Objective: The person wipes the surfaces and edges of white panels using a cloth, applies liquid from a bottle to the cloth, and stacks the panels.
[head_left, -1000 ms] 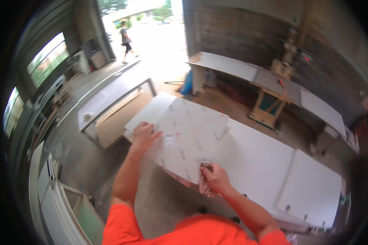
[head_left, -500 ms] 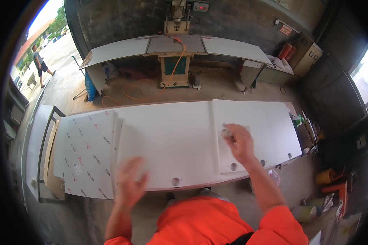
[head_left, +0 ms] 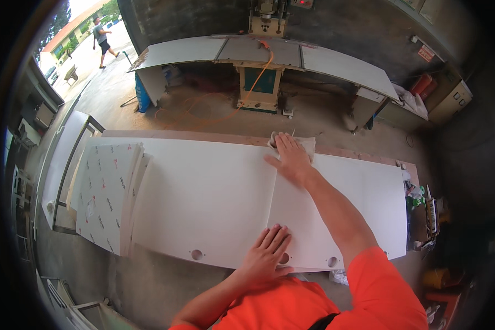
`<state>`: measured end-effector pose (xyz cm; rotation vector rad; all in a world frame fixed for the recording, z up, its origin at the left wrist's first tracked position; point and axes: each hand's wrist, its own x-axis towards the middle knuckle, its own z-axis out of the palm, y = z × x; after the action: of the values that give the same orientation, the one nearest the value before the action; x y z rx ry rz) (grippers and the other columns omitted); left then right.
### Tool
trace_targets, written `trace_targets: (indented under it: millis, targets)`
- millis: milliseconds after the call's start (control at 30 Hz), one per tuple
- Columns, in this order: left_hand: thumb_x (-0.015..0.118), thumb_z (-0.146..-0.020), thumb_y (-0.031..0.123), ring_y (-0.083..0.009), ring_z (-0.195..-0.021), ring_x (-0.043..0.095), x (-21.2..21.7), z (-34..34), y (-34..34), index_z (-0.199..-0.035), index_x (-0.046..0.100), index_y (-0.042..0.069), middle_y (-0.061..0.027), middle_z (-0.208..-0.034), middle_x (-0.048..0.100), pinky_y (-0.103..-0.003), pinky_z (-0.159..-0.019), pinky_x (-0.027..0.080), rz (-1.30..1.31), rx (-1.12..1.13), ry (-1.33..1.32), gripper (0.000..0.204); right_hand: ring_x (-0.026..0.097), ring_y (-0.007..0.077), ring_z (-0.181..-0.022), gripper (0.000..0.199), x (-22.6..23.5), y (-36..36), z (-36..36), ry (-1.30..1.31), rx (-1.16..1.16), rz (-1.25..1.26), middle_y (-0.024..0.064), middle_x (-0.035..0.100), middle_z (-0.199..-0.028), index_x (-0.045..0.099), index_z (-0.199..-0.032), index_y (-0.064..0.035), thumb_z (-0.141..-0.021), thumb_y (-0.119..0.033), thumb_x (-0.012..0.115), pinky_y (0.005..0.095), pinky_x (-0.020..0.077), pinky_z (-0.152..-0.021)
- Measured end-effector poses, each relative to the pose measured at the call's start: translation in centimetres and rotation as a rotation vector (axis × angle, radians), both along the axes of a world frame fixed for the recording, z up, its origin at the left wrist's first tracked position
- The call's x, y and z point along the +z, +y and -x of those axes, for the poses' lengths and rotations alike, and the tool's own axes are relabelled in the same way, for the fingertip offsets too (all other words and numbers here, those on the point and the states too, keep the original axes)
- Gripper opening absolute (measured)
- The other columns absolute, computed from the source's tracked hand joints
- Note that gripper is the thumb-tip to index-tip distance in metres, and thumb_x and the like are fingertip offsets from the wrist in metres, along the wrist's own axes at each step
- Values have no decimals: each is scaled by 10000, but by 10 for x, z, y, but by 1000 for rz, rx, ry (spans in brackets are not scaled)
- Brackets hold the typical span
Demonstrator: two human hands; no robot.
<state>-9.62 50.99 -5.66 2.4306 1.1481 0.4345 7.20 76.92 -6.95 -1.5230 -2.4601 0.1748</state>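
Near the far edge of a white panel (head_left: 349, 192), my right hand (head_left: 294, 159) presses down on a crumpled, pale cloth (head_left: 308, 144), its fingers over the cloth and its thumb out to the side. My left hand (head_left: 265, 254) lies flat with stretched fingers near the close edge, beside a round hole cut in the panel. Under this panel's left side continues another white panel (head_left: 203, 192), with a round hole (head_left: 196, 254) near its front edge. What the cloth touches beneath my palm is hidden.
Film-covered panels (head_left: 107, 187) are stacked at the left end, near a metal frame (head_left: 74, 165). Bottles and tools (head_left: 423, 209) crowd the right end. Behind stands a drilling machine (head_left: 264, 82) with an orange hose (head_left: 264, 69). A person (head_left: 102, 41) walks outside.
My right hand has reached to the panel's far edge and now presses the cloth there. My left hand has moved right and come down flat on the panel. The view has turned.
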Motion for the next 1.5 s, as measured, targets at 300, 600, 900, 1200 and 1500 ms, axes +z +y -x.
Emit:
trace_targets:
  millis: [300, 600, 900, 1200, 1500]
  targets:
    - [770, -855, 601, -375, -1561, 353, -3, -8, 5, -1500, 543, 30, -168, -1651, 429, -520, -1273, 281, 5, 52, 35, 890, 185, 371, -1618, 1103, -4, -58, -2, -5, 113, 92, 241, 267, -1718, 320, -1604, 85, -947, -774, 535, 477, 137, -1322]
    - [814, -830, 538, -390, -1520, 416, -1, -12, 2, -1427, 603, 17, -200, -1598, 485, -540, -1254, 315, 6, 72, -24, 820, 160, 362, -1628, 1046, -9, -43, -166, -26, -499, 135, 223, 260, -1723, 288, -1626, 62, -972, -718, 530, 453, 85, -1332]
    - [823, -820, 578, -415, -1509, 420, -13, -10, 5, -1409, 623, 15, -219, -1591, 491, -567, -1240, 314, -50, 60, -45, 839, 356, 398, -1544, 935, -17, -87, -16, 47, -150, -56, 266, 406, -1633, 446, -1554, 37, -962, -667, 610, 513, 272, -1268]
    - [825, -818, 568, -413, -1510, 419, -11, -8, 8, -1400, 629, 25, -203, -1595, 488, -574, -1237, 316, -23, 39, -80, 820, 313, 389, -1554, 776, -13, -23, -158, -97, -641, 18, 211, 430, -1623, 459, -1546, 14, -1041, -574, 494, 511, 177, -1295]
    - [828, -805, 572, -418, -1507, 421, -15, -7, 2, -1394, 629, 10, -206, -1592, 489, -578, -1234, 317, -49, 65, -27, 838, 201, 337, -1623, 881, -1, -7, -153, -42, -566, 256, 192, 329, -1711, 443, -1583, -12, -1025, -693, 443, 457, 120, -1327]
